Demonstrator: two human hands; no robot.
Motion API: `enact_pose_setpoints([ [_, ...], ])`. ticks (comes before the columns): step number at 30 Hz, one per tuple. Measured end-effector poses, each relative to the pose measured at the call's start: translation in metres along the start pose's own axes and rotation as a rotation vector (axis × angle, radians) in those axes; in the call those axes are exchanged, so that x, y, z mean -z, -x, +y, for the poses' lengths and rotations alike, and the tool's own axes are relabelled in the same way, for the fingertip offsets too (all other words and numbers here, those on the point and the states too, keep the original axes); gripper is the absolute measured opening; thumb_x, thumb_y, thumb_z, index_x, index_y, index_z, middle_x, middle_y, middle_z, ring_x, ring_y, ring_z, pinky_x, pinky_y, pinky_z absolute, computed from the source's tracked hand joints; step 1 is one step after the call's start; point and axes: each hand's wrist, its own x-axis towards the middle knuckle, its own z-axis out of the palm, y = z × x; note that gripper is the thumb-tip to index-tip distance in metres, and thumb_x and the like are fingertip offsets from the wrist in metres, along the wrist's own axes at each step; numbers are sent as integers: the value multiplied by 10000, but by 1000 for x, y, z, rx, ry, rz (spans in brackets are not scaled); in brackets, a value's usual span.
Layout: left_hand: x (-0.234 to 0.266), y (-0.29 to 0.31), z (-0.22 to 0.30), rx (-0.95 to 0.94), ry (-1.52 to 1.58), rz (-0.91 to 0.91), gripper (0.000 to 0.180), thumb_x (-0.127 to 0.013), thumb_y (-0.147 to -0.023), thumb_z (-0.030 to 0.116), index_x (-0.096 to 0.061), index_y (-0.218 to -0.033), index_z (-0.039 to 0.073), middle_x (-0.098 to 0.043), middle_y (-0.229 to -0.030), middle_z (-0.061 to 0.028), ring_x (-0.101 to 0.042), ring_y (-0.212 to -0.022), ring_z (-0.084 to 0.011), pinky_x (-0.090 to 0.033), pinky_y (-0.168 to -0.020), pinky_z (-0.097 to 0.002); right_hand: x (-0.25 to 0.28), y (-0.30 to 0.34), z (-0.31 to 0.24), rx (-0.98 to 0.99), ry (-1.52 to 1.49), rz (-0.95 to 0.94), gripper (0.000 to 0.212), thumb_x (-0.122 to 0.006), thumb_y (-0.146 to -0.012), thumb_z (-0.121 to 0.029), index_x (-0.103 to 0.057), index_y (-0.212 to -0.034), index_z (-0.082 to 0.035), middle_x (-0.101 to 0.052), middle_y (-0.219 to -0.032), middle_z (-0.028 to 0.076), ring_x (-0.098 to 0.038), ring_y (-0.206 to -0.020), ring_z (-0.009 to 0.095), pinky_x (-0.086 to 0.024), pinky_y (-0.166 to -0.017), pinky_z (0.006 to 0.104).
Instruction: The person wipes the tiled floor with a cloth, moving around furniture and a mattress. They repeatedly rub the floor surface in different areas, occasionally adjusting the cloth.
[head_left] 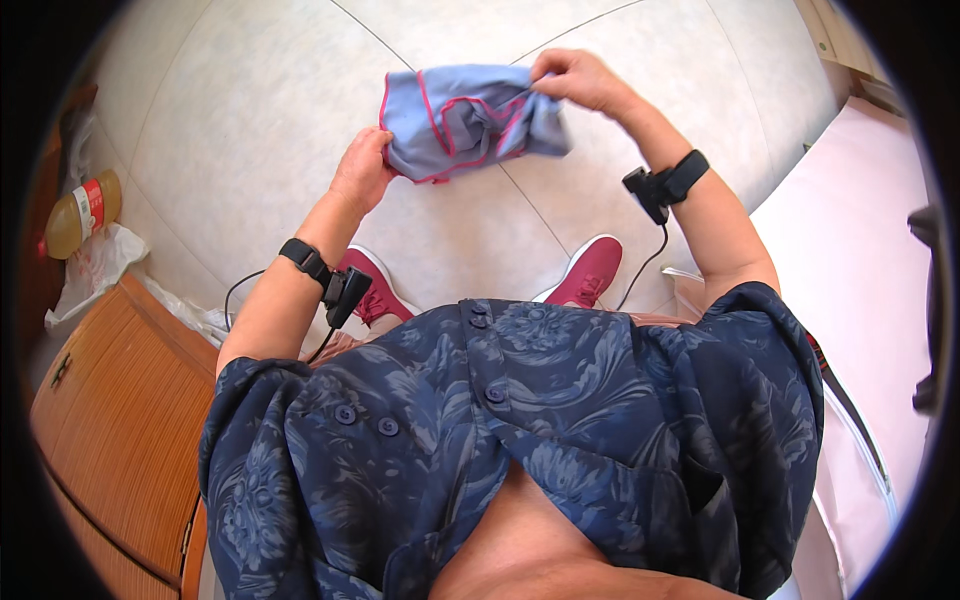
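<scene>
A blue-grey cloth [415, 115] with bright pink edging hangs between my two hands, held out in front of me above the floor. It is partly bunched, with folds in its middle, and its right end is blurred. My left hand [365, 170] pinches the cloth's lower left edge. At the upper right corner, my right hand [580, 82] grips the fabric between thumb and fingers. What the cloth is used for cannot be told from its shape. Black straps with small devices and cables sit on both forearms.
Pale floor tiles [260, 120] lie beneath, with my red shoes [590, 270] below the cloth. A wooden cabinet [130, 420] stands at left, near a large bottle [85, 215] of yellowish liquid and white plastic bags [100, 270]. A pale pink-white surface [850, 220] runs along the right.
</scene>
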Motion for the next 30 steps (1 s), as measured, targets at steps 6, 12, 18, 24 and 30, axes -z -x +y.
enact_pose_setpoints([
  [6,5,-9,-6,-93,-422,265,504,-540,-997,294,-415,-1404,24,-512,-1389,-168,-479,-1280,-259,-426,-1030,-432,16,-10,12,330,753,623,258,-699,-829,-288,-748,-1042,-153,-729,-937,148,-705,-885,320,-562,-834,397],
  [12,21,-11,-12,-164,-444,353,467,-595,-970,252,-492,-1348,-3,-574,-1324,-167,-548,-1211,-252,-443,-1013,-358,-106,-21,7,-434,589,436,996,-554,-771,-795,-268,-1574,-279,-43,-1664,154,27,-1503,469,-134,-1077,773],
  [18,43,-23,-10,-210,-405,394,391,-630,-948,213,-559,-1273,7,-626,-1211,-107,-592,-1097,-186,-474,-952,-312,-183,46,23,359,753,98,649,-732,-777,-412,-558,-1378,-239,-312,-1574,131,-199,-1468,410,-219,-1070,735],
  [24,74,-49,-4,-298,-471,377,324,-642,-938,183,-604,-1213,16,-646,-1148,-91,-609,-1013,-167,-498,-895,-303,-144,59,28,366,62,-184,676,-634,-771,-11,-510,-1400,-227,-593,-1263,109,-572,-1170,285,-492,-960,394],
  [30,139,-73,-21,-610,-784,491,367,-702,-887,173,-607,-1204,16,-642,-1150,-110,-624,-975,-197,-520,-866,-325,9,57,28,-147,-812,155,704,-641,-812,-26,-394,-1468,-105,-593,-1217,93,-603,-1068,190,-532,-897,345],
])
